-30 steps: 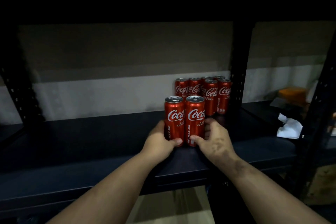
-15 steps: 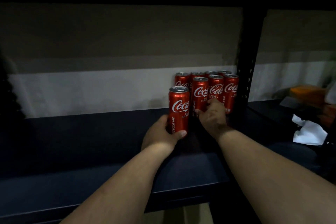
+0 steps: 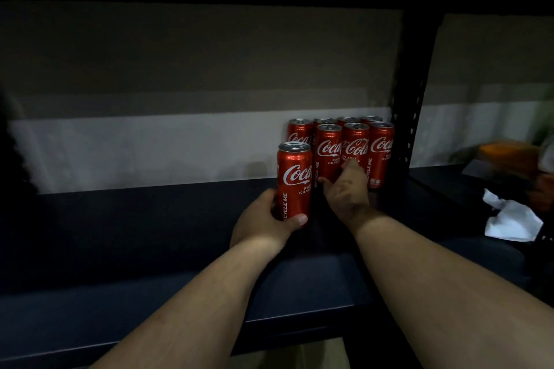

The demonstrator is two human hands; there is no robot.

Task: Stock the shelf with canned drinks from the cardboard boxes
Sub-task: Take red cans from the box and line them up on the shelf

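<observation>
Several red cola cans (image 3: 380, 153) stand in two rows at the back right of the dark shelf board (image 3: 150, 234), beside a black upright. My left hand (image 3: 263, 225) grips one more red can (image 3: 295, 180) by its lower part, upright on the board just left of and in front of the rows. My right hand (image 3: 344, 192) reaches to the front row; its thumb and fingertips touch the lower fronts of two cans (image 3: 329, 150) there. Whether the fingers wrap any can is not visible.
The black perforated upright (image 3: 410, 99) stands right of the cans. Beyond it, on the neighbouring shelf, lie a crumpled white paper (image 3: 509, 219) and an orange object (image 3: 506, 153). Cardboard (image 3: 299, 353) shows below the shelf's front edge. A pale wall runs behind.
Both hands carried two cans from the shelf's front toward the back. The right-hand can now stands in the front row; the left-hand can has moved a little closer to the rows.
</observation>
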